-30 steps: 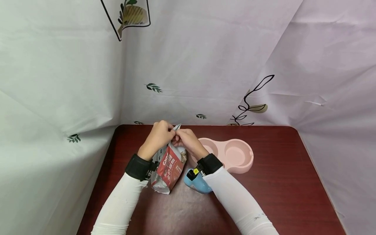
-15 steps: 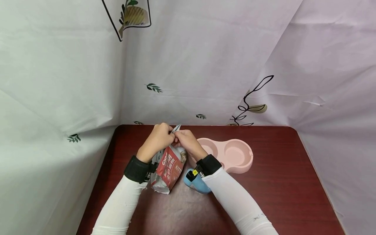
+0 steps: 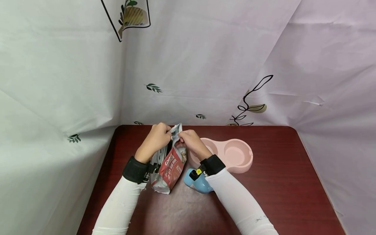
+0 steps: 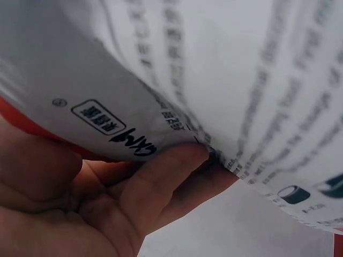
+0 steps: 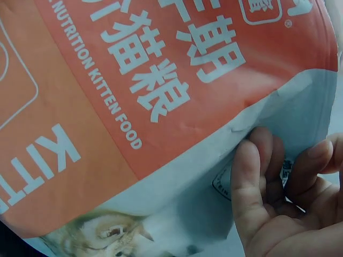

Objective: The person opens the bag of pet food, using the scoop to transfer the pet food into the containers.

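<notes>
A red and white kitten food bag [image 3: 171, 168] stands tilted on the table between my forearms. My left hand [image 3: 158, 137] pinches the left side of its top, and in the left wrist view the fingers [image 4: 161, 184] curl at the printed white side panel. On the other side, my right hand [image 3: 191, 141] grips the top edge; the right wrist view shows its thumb and fingers [image 5: 247, 171] at the bag's [image 5: 177, 96] pale border. The top gapes between the two hands. The contents are not visible.
Right of the bag lies a blue rounded object [image 3: 198, 184], partly under my right wrist. Behind it stands a pink double bowl [image 3: 237, 155], its left part partly covered by my right hand. The dark red table [image 3: 282, 182] ends at a hanging cloth.
My hands have drawn slightly apart, the left to the left and the right to the right. The bag's top has spread, and more of its silvery upper part shows.
</notes>
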The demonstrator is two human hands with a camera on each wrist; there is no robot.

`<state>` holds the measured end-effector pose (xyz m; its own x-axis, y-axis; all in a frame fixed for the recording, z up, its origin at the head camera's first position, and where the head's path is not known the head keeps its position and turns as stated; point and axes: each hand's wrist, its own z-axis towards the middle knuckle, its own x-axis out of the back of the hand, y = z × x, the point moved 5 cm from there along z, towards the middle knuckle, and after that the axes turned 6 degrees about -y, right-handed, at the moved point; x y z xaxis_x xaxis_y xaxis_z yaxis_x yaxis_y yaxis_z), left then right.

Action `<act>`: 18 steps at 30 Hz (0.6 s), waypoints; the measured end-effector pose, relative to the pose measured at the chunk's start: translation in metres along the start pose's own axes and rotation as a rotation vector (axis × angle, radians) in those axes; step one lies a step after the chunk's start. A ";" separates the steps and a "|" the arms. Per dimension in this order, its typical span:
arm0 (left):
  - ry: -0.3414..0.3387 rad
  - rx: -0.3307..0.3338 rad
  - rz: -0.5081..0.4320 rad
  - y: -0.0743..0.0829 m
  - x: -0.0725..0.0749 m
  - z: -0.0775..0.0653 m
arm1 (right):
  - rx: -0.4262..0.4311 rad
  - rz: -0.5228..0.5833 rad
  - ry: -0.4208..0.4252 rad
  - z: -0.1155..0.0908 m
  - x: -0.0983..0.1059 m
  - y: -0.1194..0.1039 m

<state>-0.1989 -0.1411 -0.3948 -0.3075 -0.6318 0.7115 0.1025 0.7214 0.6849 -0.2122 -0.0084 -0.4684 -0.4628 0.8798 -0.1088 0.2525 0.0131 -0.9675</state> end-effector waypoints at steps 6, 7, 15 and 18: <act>0.022 0.003 -0.009 -0.002 0.001 -0.002 | 0.009 -0.032 0.016 -0.001 0.000 -0.001; 0.021 0.001 -0.005 -0.002 0.001 -0.002 | 0.010 -0.049 0.014 -0.002 -0.001 -0.001; 0.035 0.026 -0.038 -0.003 0.001 -0.005 | 0.026 -0.141 0.001 -0.005 0.000 -0.004; 0.044 0.036 -0.058 -0.003 0.001 -0.007 | 0.031 -0.153 0.002 -0.006 0.003 -0.005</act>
<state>-0.1930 -0.1464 -0.3951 -0.2699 -0.6841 0.6776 0.0518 0.6924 0.7197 -0.2095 -0.0033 -0.4625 -0.4919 0.8697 0.0410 0.1527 0.1326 -0.9793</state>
